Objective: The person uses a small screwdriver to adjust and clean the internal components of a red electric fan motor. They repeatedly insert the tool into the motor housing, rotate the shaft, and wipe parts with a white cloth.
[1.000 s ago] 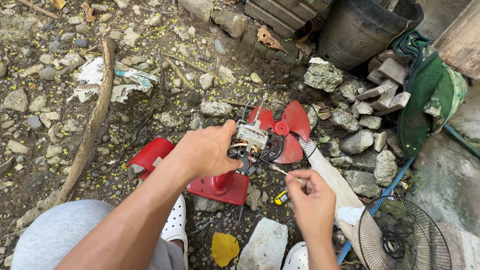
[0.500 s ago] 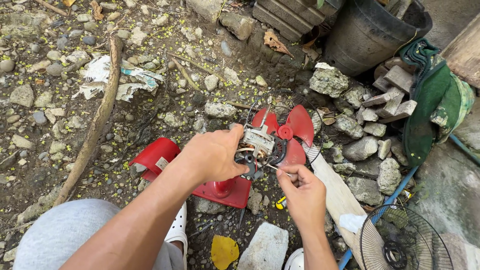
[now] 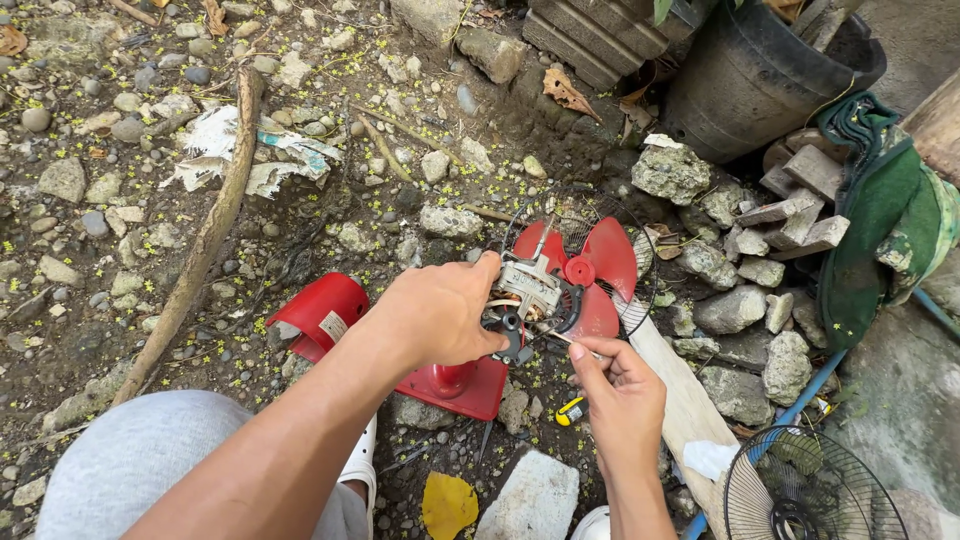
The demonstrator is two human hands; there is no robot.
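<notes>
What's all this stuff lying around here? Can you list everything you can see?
Red plastic fan blade: one, red, centre, against a wire guard
Exposed fan motor: one, grey metal, centre, under the left hand
Red plastic fan base: one, red, on the ground below the motor
Red plastic housing shell: one, red, left of the base
Thin metal tool: one, silver, pinched by the right hand
Black wire fan guard: one, black, bottom right
Black round pot: one, black, top right
Green cloth: one, green, right edge
Long brown stick: one, brown, left
Yellow leaf: one, yellow, bottom centre
Left hand: on the motor
Right hand: holding the tool
</notes>
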